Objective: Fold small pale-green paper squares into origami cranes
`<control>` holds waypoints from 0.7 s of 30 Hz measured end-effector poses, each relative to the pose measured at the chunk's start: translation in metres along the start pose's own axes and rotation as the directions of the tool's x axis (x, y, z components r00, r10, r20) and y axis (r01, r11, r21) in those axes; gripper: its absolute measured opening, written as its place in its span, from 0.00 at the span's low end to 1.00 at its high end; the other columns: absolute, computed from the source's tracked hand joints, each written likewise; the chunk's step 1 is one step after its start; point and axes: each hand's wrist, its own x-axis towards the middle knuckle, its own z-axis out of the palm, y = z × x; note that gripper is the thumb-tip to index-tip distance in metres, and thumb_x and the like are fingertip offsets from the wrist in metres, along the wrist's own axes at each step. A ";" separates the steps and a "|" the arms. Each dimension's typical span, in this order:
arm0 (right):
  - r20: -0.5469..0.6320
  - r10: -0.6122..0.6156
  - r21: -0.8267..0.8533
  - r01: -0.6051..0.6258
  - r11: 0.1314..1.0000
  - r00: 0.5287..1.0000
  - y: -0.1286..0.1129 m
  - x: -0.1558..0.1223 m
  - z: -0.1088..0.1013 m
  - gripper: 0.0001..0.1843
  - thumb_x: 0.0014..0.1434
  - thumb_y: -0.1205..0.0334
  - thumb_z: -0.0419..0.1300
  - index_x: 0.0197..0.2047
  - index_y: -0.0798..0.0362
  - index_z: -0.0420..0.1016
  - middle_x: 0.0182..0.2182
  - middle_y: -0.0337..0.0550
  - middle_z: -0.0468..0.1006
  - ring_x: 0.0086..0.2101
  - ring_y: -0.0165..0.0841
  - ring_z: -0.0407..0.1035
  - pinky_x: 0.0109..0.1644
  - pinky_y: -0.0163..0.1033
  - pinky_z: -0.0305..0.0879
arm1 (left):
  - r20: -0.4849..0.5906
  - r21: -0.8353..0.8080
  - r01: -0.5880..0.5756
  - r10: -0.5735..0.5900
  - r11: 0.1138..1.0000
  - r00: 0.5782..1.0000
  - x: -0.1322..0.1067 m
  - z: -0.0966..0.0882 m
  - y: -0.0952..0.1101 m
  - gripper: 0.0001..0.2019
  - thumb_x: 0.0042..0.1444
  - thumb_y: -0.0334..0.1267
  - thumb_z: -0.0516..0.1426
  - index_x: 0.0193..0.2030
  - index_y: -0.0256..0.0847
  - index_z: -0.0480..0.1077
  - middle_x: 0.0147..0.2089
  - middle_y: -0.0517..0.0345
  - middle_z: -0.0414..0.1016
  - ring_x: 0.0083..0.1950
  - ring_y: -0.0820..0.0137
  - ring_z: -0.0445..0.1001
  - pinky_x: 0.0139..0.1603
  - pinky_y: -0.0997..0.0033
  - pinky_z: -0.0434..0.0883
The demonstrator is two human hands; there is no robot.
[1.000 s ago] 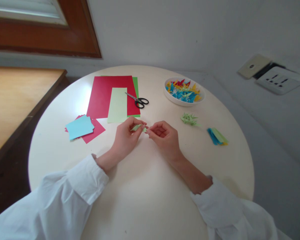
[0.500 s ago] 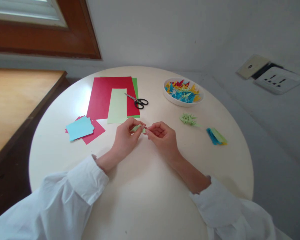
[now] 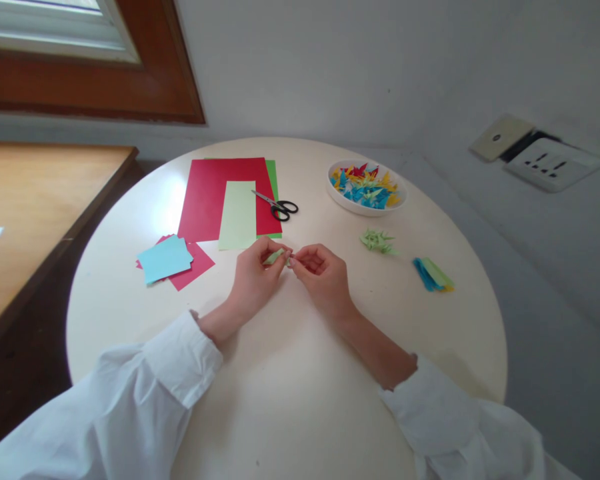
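Observation:
Between my fingertips is a small folded piece of light green paper [image 3: 274,257], mostly covered by the fingers. My left hand [image 3: 258,273] is closed in a pinch around its left part. From the other side, my right hand [image 3: 324,275] pinches its right end, thumb against curled fingers, with the fingertips of both hands meeting. Just beyond the hands lie a light green paper strip [image 3: 237,217] and black-handled scissors [image 3: 280,208] on a large red sheet [image 3: 207,193]. Right of my right hand rests a small heap of folded light green paper pieces [image 3: 378,241].
A white dish [image 3: 340,200] of colourful folded paper cranes stands at the back right of the round white table [image 3: 300,387]. Blue and red paper squares [image 3: 165,259] lie at left, folded blue, green and yellow papers [image 3: 433,274] at right. A wooden surface [image 3: 40,193] adjoins on the left.
The view has shifted slightly, so the table and everything on it sits a little lower and further right. Both hands still pinch the light green paper, fingertips together.

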 end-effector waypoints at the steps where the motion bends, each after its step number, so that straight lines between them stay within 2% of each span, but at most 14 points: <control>1: -0.001 0.000 -0.004 0.000 1.000 1.000 0.000 0.000 0.001 0.09 0.43 0.62 0.64 0.27 0.53 0.68 0.25 0.37 0.73 0.28 0.29 0.71 0.33 0.35 0.68 | -0.004 0.001 -0.002 0.002 1.000 1.000 0.000 0.000 0.000 0.04 0.49 0.35 0.58 0.27 0.38 0.67 0.30 0.56 0.75 0.36 0.69 0.75 0.37 0.69 0.70; 6: -0.012 -0.021 -0.021 0.021 1.000 1.000 0.000 0.001 0.002 0.09 0.44 0.61 0.64 0.26 0.53 0.68 0.25 0.37 0.73 0.27 0.28 0.70 0.33 0.35 0.67 | 0.004 0.001 -0.023 0.023 1.000 1.000 0.000 0.001 -0.003 0.04 0.49 0.35 0.57 0.28 0.38 0.67 0.32 0.55 0.75 0.37 0.68 0.75 0.40 0.67 0.71; 10: -0.030 -0.036 -0.054 0.034 0.998 0.999 -0.001 0.003 -0.001 0.08 0.44 0.62 0.64 0.26 0.53 0.68 0.22 0.36 0.72 0.24 0.27 0.67 0.31 0.34 0.66 | -0.010 0.078 -0.103 0.104 0.992 0.995 0.000 0.000 -0.002 0.03 0.50 0.35 0.57 0.29 0.39 0.68 0.38 0.52 0.73 0.42 0.67 0.73 0.45 0.65 0.70; 12: -0.040 -0.043 -0.080 0.039 0.996 0.998 -0.002 0.005 -0.003 0.08 0.44 0.62 0.64 0.25 0.53 0.68 0.22 0.36 0.72 0.24 0.27 0.67 0.30 0.34 0.65 | -0.032 0.207 -0.140 0.150 0.968 0.988 0.001 -0.002 0.000 0.03 0.50 0.35 0.57 0.30 0.39 0.69 0.38 0.53 0.71 0.41 0.68 0.71 0.42 0.67 0.69; 15: -0.032 -0.050 -0.117 0.046 0.992 0.998 -0.003 0.006 -0.006 0.08 0.44 0.62 0.63 0.25 0.53 0.67 0.22 0.36 0.71 0.24 0.27 0.66 0.30 0.34 0.65 | -0.020 0.355 -0.119 0.135 0.927 0.991 0.001 -0.004 0.003 0.04 0.50 0.37 0.56 0.30 0.39 0.70 0.29 0.58 0.68 0.30 0.72 0.66 0.32 0.71 0.66; 17: -0.019 -0.061 -0.152 0.058 0.987 0.998 -0.004 0.006 -0.008 0.07 0.45 0.62 0.63 0.25 0.53 0.67 0.22 0.36 0.71 0.24 0.27 0.66 0.30 0.34 0.65 | 0.020 0.372 -0.090 0.089 0.924 0.996 0.001 -0.005 0.004 0.05 0.52 0.37 0.54 0.30 0.39 0.69 0.25 0.60 0.68 0.26 0.74 0.63 0.27 0.73 0.63; 21: -0.004 -0.116 -0.263 0.111 0.958 0.993 -0.004 0.004 -0.008 0.05 0.47 0.62 0.61 0.26 0.53 0.67 0.23 0.36 0.72 0.24 0.27 0.66 0.30 0.34 0.64 | 0.046 0.375 -0.068 0.055 0.924 0.997 0.000 -0.004 0.004 0.06 0.52 0.36 0.53 0.28 0.39 0.68 0.26 0.60 0.71 0.25 0.74 0.64 0.28 0.73 0.62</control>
